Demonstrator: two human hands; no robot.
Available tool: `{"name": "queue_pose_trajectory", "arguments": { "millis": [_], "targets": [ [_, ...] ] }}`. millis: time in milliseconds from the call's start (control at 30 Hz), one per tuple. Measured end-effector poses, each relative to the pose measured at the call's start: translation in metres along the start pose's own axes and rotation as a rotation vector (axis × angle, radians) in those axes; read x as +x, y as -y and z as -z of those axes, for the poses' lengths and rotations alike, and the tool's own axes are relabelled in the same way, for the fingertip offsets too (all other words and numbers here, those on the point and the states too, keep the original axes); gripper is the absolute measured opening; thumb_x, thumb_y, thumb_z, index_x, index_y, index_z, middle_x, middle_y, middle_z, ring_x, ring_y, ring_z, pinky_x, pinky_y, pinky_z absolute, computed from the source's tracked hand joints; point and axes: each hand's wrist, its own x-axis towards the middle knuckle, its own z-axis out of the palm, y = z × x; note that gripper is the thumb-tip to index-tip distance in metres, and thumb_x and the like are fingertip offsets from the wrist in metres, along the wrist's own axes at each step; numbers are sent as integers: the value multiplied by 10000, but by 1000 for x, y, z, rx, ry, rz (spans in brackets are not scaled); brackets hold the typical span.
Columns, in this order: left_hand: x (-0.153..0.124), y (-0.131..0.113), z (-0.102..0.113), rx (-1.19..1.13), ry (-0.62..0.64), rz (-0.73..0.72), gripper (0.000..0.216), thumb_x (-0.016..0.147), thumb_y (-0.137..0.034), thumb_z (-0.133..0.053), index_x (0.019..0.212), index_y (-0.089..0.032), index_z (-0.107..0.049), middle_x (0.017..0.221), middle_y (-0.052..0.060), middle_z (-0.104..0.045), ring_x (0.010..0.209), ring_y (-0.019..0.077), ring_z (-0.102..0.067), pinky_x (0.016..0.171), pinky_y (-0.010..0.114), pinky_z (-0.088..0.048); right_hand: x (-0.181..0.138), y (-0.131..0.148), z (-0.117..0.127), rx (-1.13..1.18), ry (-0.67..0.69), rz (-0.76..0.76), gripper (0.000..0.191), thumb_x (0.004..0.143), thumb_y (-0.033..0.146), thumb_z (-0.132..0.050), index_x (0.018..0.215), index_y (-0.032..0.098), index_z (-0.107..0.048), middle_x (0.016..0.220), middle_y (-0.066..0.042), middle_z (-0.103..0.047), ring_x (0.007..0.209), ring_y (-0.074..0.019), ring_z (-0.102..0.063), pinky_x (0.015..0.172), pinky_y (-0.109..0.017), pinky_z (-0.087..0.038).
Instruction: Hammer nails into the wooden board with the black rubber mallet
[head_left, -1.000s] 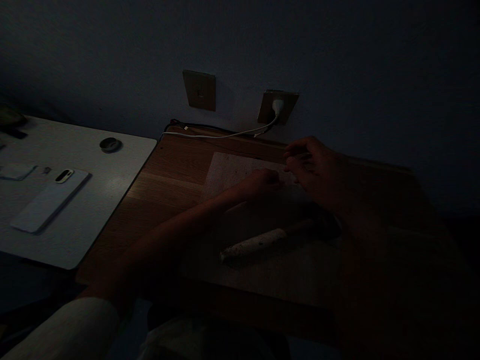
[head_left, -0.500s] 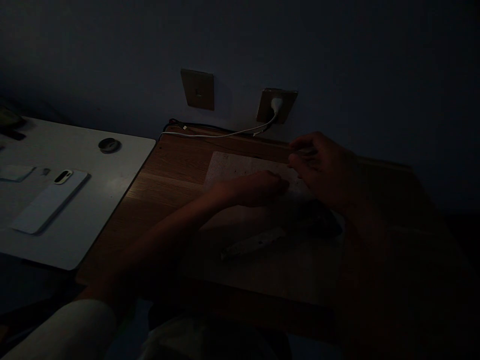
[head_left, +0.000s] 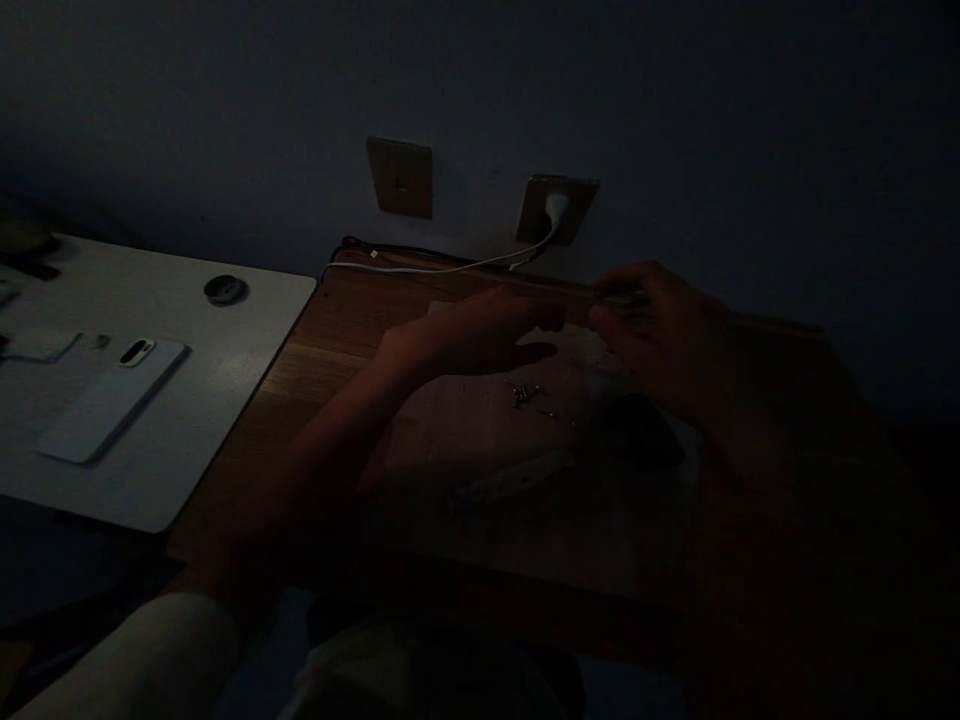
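The picture is very dark. My left hand (head_left: 480,335) hovers over a pale sheet (head_left: 450,440) on the wooden table, thumb and fingers apart with nothing visible between them. Close to its right, my right hand (head_left: 664,325) is raised with thumb and forefinger drawn together; whatever they pinch, if anything, is too small and dim to name. Several small metal pieces like screws (head_left: 523,393) lie in a loose pile below my left hand. Nearer me rests a long pale narrow object (head_left: 514,480). Below my right hand sits a dark object (head_left: 645,430) whose kind is unclear.
On a white table (head_left: 247,350) at the left lie a pale phone (head_left: 112,405) and a small round dark item (head_left: 223,290). Behind the wooden table (head_left: 300,390), a white cable (head_left: 420,270) runs to a plug in a wall socket (head_left: 559,210).
My left hand has lifted up and away from the sheet, and its fingers have opened, uncovering the small metal pieces. My right hand keeps nearly the same pose. The view has shifted slightly.
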Motion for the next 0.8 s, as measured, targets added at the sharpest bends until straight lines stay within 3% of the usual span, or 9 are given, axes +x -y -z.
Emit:
{"name": "queue_pose_trajectory", "arguments": {
  "millis": [133, 233, 367, 433, 533, 667, 800],
  "targets": [
    [-18, -16, 22, 53, -125, -25, 248, 1063, -306, -604, 1266, -185, -679, 1263, 66, -752, 1146, 200, -714, 1002, 325, -518, -11, 11, 19, -2, -19, -92, 170, 937, 233, -657, 1103, 202, -682, 1201, -122, -775, 949, -207, -741, 804, -357, -593],
    [-49, -17, 23, 127, -157, 28, 270, 1068, -338, -593, 1279, -189, -669, 1320, 88, -714, 1202, 236, -693, 1040, 370, -520, -27, 2, 35, -86, -11, -196, 154, 969, 275, -658, 1105, 210, -690, 1161, -138, -776, 963, -214, -737, 788, -353, -567],
    [-114, -4, -6, 167, -143, 250, 286, 1065, -366, -564, 1262, -188, -669, 1276, 121, -695, 1175, 282, -681, 1034, 444, -555, -72, -39, 43, -205, -54, -283, 146, 915, 322, -650, 1018, 223, -681, 1201, -191, -744, 1122, -293, -700, 919, -448, -536],
    [-148, -1, -26, 139, -141, 426, 294, 1052, -340, -554, 1284, -188, -651, 1288, 135, -679, 1164, 295, -675, 1014, 462, -571, -106, -60, 40, -162, -142, -488, 206, 903, 390, -592, 1019, 232, -657, 1245, -226, -725, 1065, -323, -714, 878, -487, -541],
    [-184, -8, -53, 0, -159, 583, 264, 1063, -312, -496, 1245, -193, -646, 1272, 127, -681, 1138, 284, -680, 1009, 459, -579, -157, -81, 32, -131, -121, -677, 295, 851, 524, -567, 976, 268, -642, 1198, -216, -741, 1119, -391, -704, 912, -549, -540],
    [-195, -31, -75, -179, -261, 616, 374, 1068, -423, -529, 1363, -204, -602, 1337, 118, -693, 1235, 288, -658, 1093, 468, -552, -202, -89, 23, -113, -90, -851, 443, 770, 632, -572, 1017, 269, -625, 1272, -237, -724, 1174, -446, -693, 953, -581, -539],
    [-185, -47, -86, -232, -380, 672, 423, 1012, -443, -607, 1357, -200, -613, 1345, 123, -709, 1281, 308, -642, 1113, 480, -537, -214, -86, 20, -124, -39, -926, 557, 731, 710, -578, 1048, 254, -619, 1269, -249, -717, 1183, -495, -680, 941, -610, -536]
  ]
}}
